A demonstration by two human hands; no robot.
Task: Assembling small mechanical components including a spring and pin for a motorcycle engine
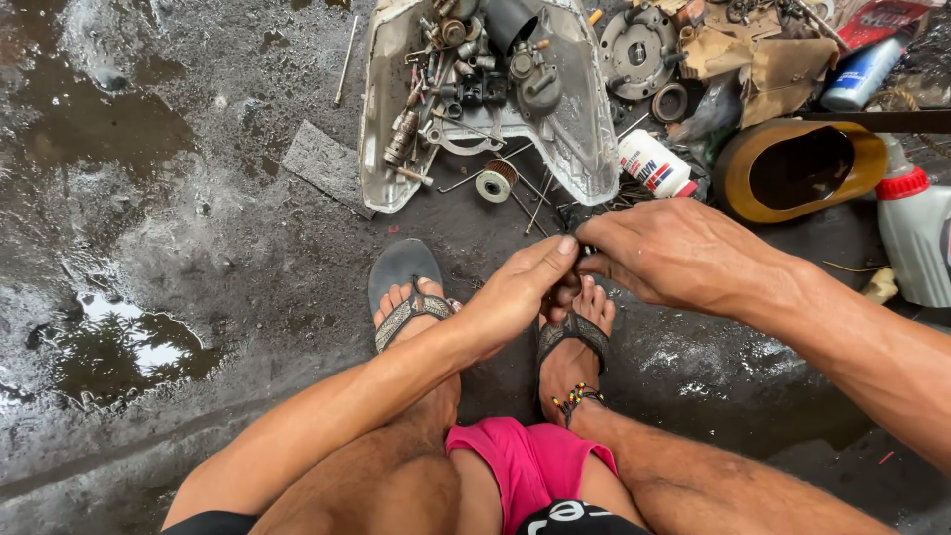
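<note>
On a wet, oil-dark concrete floor (198, 228), seen from the head camera, a squatting person brings both hands together just above the toes of the right foot. The left hand (515, 292) reaches across from the lower left, thumb and fingers pinched shut on a small dark part (584, 248) that is mostly hidden between the two hands; what kind of part it is cannot be told. The right hand (684, 253) comes in from the right, its fingers curled and closed on the same part, fingertips touching those of the left hand.

Below the hands, both feet rest in grey sandals (406, 287), a beaded anklet (578, 396) circling the right ankle, with pink shorts (530, 461) at the bottom edge.

Just beyond the hands lies a white plastic cover (584, 139) turned upside down as a tray, filled with bolts, springs and small metal engine parts. A small spool (495, 181) and thin metal rods lie on the floor beside it. To the right sit a white spray can (654, 163), a round metal plate (637, 50), crumpled cardboard (783, 69), a tan oval ring (797, 170), a blue can (864, 71) and a grey bottle with a red cap (916, 228). Puddles shine at left.
</note>
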